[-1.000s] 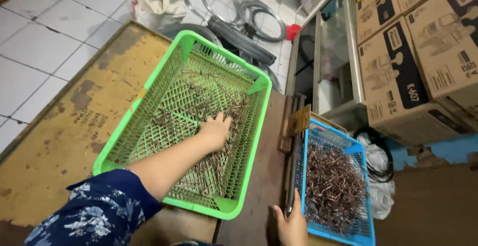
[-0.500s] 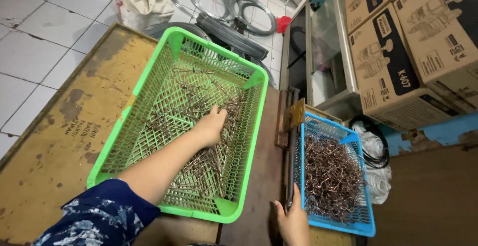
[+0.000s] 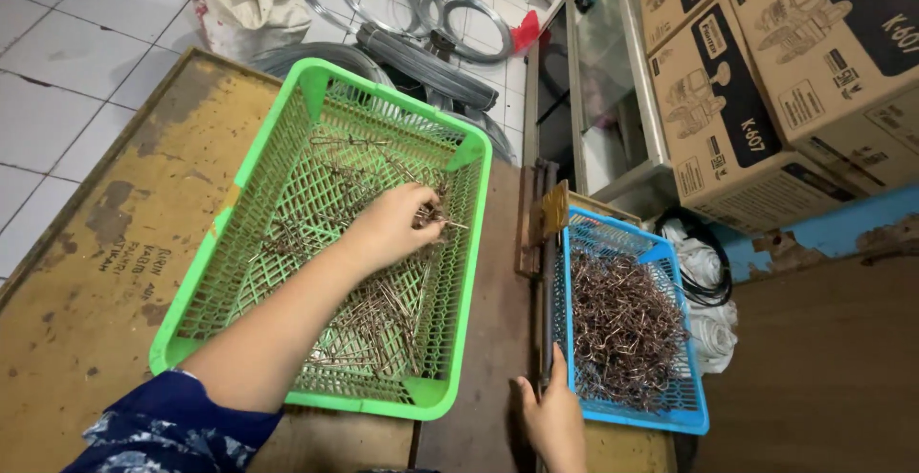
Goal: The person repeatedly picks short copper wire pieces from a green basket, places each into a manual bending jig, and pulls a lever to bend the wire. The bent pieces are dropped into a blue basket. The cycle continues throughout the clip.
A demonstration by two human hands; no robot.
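Head view, the only one. My left hand (image 3: pixel 388 229) reaches into the green basket (image 3: pixel 239 272), fingers curled narrow around a small bunch of bent wire pieces (image 3: pixel 431 216) near the basket's right wall. The pieces stick out past my fingertips, so the hold is on them and not on the mesh. My right hand (image 3: pixel 555 420) rests at the near left corner of the blue basket (image 3: pixel 694 416), fingers laid against its rim; whether they pinch the rim or only touch it, I cannot tell.

Progress, as a judgement from how things lie: the blue basket carries a dense heap of wire hooks (image 3: pixel 622 325) that covers most of its floor. The green basket holds only a thin scatter (image 3: pixel 369 325), with bare mesh showing along its left side. If pieces go from green to blue, most seems done and a modest remainder is left.

Materials: both baskets are moulded plastic lattice, rectangular, with thick rims. The wire pieces are thin metal, dull brown to coppery, bent into small hook shapes that tangle together. The desk (image 3: pixel 86 272) is worn yellow board with dark scuffed patches; a darker brown plank runs between the baskets. Beyond the desk lie coils of grey wire (image 3: pixel 431 9) on white floor tiles, and brown cardboard boxes (image 3: pixel 766 80) stand at the right.
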